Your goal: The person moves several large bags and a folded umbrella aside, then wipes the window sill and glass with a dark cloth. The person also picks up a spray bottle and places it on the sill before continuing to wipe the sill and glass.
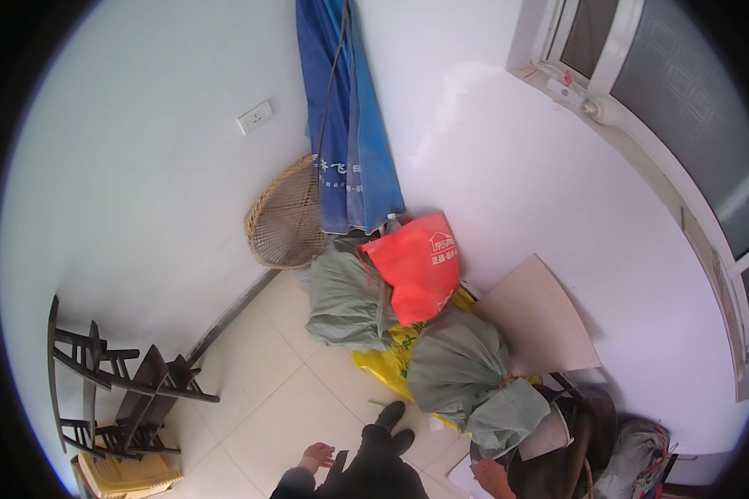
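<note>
Your right hand [493, 478] rests at the foot of the tied grey-green sack [466, 374] on the tiled floor [258, 391] — whether it grips, you can't tell. Your left hand [316, 456] hangs loose, fingers apart, holding nothing. The sack looks soft, bulky, likely heavy — take it at the knotted neck. A red bag [416, 266] and a leaning board [545, 320] crowd it.

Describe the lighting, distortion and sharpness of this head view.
Head view: daylight from the window brightens the right wall; the left wall is duller; fisheye bends the window frame, with a black vignette at the rim; the left hand and right hand look soft at the bottom edge.
</note>
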Motion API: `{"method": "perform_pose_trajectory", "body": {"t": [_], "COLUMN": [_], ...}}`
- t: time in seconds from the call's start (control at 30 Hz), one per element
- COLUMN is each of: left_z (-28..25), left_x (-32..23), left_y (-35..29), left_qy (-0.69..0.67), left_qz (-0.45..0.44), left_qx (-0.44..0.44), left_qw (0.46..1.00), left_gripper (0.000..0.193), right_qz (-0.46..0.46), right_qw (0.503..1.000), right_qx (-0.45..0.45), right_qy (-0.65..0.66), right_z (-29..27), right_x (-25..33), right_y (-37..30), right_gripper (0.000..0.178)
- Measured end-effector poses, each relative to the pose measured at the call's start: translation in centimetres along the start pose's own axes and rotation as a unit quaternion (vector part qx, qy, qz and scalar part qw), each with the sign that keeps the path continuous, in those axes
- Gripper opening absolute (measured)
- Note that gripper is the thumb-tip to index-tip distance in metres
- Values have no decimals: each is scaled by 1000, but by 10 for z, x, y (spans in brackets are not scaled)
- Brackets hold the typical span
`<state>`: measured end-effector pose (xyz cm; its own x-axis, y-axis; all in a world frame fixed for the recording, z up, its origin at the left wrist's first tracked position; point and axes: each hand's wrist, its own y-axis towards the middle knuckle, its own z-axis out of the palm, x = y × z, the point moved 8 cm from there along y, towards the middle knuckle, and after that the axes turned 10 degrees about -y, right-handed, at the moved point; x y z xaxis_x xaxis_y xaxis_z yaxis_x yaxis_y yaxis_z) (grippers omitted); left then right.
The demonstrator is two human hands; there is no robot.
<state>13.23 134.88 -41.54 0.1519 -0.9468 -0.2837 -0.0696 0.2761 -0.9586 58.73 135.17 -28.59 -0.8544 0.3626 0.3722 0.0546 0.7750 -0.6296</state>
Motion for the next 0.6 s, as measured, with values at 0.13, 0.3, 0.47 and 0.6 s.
{"method": "perform_pose_trajectory", "body": {"t": [0.13,0.3,0.47,0.6], "left_z": [-6,-16,16,54], "left_x": [-25,-72,-186,-284], "left_y": [4,38,65,150], "left_qy": [17,48,71,245], "left_qz": [26,52,92,80], "left_qx": [3,-8,25,18], "left_qw": [1000,997,993,966], "left_gripper": [24,23,21,22], "right_qz": [-69,-39,67,178], "right_qw": [982,991,990,942], "right_qx": [28,-111,-80,-121], "right_qy": [-175,61,95,257], "right_z": [90,88,102,115], "right_x": [-50,-41,-16,17], "right_y": [-32,-69,-55,-49], "right_gripper": [22,22,40,33]}}
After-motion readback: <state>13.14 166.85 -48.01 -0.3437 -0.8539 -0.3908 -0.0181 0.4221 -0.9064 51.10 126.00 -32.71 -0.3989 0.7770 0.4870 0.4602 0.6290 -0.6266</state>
